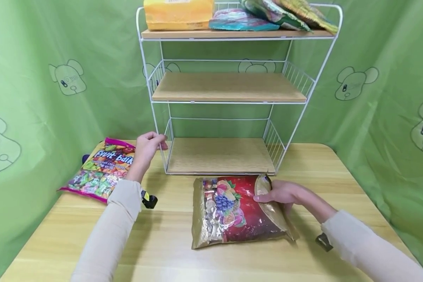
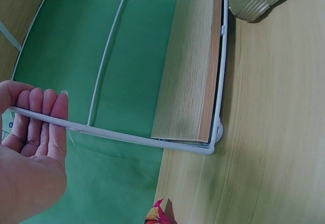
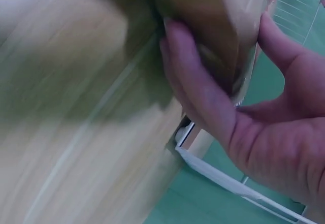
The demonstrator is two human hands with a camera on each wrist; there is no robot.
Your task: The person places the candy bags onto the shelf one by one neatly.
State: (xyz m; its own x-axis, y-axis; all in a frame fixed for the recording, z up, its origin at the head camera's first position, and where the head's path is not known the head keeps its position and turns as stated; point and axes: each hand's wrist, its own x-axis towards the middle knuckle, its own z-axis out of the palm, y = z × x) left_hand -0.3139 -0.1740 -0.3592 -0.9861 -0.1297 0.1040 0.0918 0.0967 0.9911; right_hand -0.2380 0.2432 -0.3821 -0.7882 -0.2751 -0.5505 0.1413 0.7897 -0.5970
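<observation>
Green curtain (image 1: 21,78) printed with mouse-like faces is hung behind the wire rack (image 1: 229,88), which is set on a pale wood tabletop (image 1: 172,258). To the rack's left, a pink-edged candy bag (image 1: 102,168) is laid on the wood. At the rack's left side, the frame is gripped by the left hand (image 1: 149,149), fingers hooked round the wire — a hold by which, it is judged, the rack can be braced against any nudge. On the rack's top, an orange package (image 1: 179,15) and several shiny bags (image 1: 243,19) are carried. Just in front of the rack, the red-and-gold bag (image 1: 241,213) is held by its right end, pinched by the right hand (image 1: 283,194) with thumb above and fingers beneath; whether its left end is borne by the wood cannot be told. Since it is gripped at one end only, sagging may be expected if it is lifted — the wrapper is best taken deeper, under its filling, kept level, and moved slowly so that the rack's lower front edge is not snagged.
</observation>
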